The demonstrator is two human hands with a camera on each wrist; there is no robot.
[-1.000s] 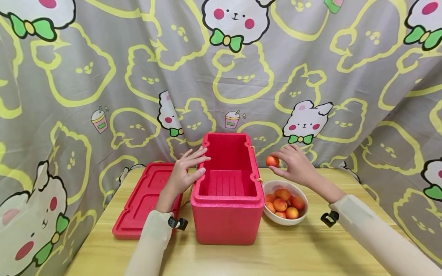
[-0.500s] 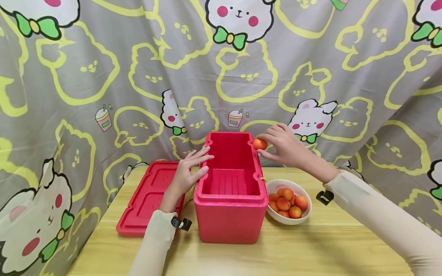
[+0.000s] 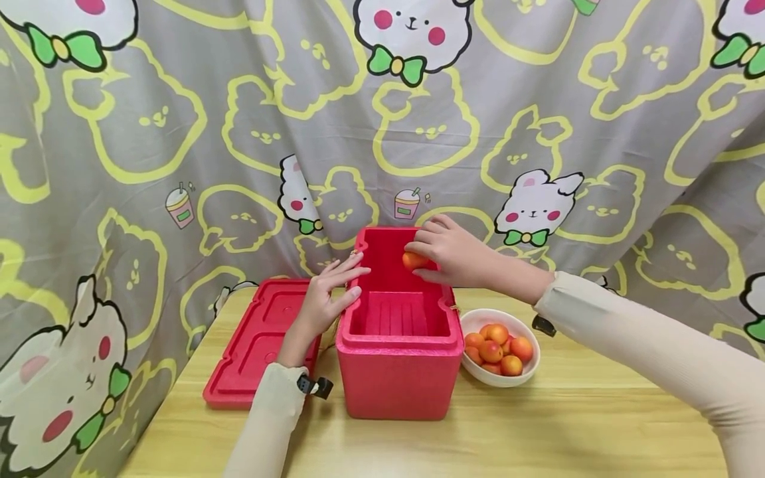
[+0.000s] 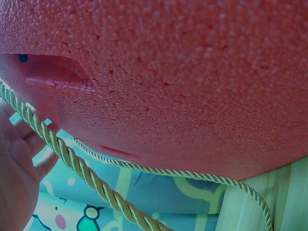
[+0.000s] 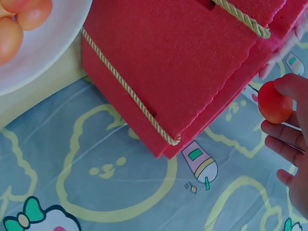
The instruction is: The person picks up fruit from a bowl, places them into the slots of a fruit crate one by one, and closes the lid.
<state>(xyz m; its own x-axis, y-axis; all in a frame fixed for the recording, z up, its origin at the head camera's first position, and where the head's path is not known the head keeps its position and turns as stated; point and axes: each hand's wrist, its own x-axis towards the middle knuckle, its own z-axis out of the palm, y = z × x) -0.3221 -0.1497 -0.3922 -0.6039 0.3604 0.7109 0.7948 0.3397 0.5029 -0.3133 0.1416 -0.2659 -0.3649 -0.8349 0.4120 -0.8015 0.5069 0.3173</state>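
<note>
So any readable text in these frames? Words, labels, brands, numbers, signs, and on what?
None readable.
Red box, red lid, white bowl: no lettering visible.
Curtain, green label on printed cup: any marks too small to read.
Black wrist devices: too small to tell.

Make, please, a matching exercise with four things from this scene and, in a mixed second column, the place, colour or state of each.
1. lid
2. bowl
3. left hand
4. right hand

A. white, holding several fruits
B. pinching one orange fruit
C. on the table, left of the box
D. at the box's left rim

Pairs: 1-C, 2-A, 3-D, 4-B
</note>
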